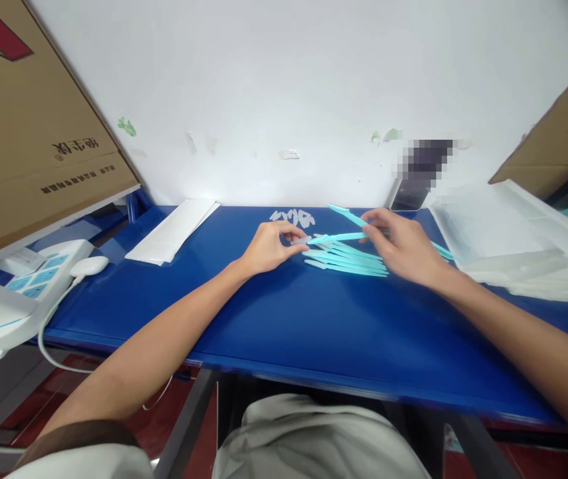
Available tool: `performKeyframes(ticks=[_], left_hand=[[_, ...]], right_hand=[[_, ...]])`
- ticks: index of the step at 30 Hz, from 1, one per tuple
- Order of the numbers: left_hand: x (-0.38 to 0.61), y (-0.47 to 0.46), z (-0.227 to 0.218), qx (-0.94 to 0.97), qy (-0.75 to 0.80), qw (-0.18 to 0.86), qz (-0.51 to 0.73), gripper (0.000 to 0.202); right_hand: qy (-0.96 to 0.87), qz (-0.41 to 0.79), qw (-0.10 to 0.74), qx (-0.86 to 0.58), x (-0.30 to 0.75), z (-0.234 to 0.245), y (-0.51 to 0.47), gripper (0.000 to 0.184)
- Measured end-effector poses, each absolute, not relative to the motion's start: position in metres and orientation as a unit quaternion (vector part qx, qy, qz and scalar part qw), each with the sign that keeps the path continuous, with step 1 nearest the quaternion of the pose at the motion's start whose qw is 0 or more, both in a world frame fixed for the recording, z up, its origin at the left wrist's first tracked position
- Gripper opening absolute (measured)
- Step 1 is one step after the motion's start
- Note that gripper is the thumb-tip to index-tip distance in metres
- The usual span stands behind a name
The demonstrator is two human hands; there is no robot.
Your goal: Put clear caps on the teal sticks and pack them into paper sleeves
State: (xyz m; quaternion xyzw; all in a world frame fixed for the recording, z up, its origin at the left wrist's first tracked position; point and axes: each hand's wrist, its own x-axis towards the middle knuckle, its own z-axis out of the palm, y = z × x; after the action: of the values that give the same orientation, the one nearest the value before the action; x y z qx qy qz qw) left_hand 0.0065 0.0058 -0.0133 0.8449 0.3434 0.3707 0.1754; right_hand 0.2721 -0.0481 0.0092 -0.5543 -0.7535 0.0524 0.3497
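My right hand (400, 246) is closed on two slim turquoise eyebrow razors. One upper razor (344, 213) points up and to the left, while a lower razor (342, 236) lies nearly level. At the left end of that lower razor, my left hand (275, 247) pinches a small clear plastic cap (302, 241); how far the cap sits over the blade is hard to make out. Under and in front of the hands, several more razors (348, 263) are fanned out on the blue table (284, 319). Behind my left hand lies a scatter of small clear caps (294, 217).
White flat sheets (174, 229) lie at left. A power strip (49, 273) with a white cable stands at the left edge, below a big cardboard box (39, 133). A phone (416, 179) leans on the wall. Clear plastic trays (508, 233) are stacked at right.
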Motion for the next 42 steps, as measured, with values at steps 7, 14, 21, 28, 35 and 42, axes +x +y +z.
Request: performKeyframes(ticks=[7,14,21,28,35,42], left_hand=[[0.004,0.009,-0.014,0.856,0.327,0.149,0.373,0.014],[0.013,0.001,-0.016,0.848,0.318,0.177,0.386,0.014],[0.018,0.001,-0.024,0.888,0.310,0.161,0.300,0.021],[0.000,0.024,-0.027,0.876,0.402,0.084,0.252,0.042],[-0.032,0.062,-0.027,0.841,0.527,0.077,0.095,0.058],[-0.029,0.052,-0.017,0.871,0.473,-0.012,0.133,0.039]], right_hand=[[-0.746,0.051,0.350,-0.565,0.273,0.010,-0.047,0.020],[-0.740,0.122,0.368,-0.549,0.262,0.009,-0.055,0.019],[-0.760,0.068,0.321,-0.562,0.270,0.006,-0.051,0.019],[-0.763,0.025,0.331,-0.555,0.273,0.003,-0.046,0.026],[-0.726,0.041,0.383,-0.570,0.265,0.004,-0.055,0.022],[-0.770,0.035,0.340,-0.539,0.267,0.000,-0.053,0.027]])
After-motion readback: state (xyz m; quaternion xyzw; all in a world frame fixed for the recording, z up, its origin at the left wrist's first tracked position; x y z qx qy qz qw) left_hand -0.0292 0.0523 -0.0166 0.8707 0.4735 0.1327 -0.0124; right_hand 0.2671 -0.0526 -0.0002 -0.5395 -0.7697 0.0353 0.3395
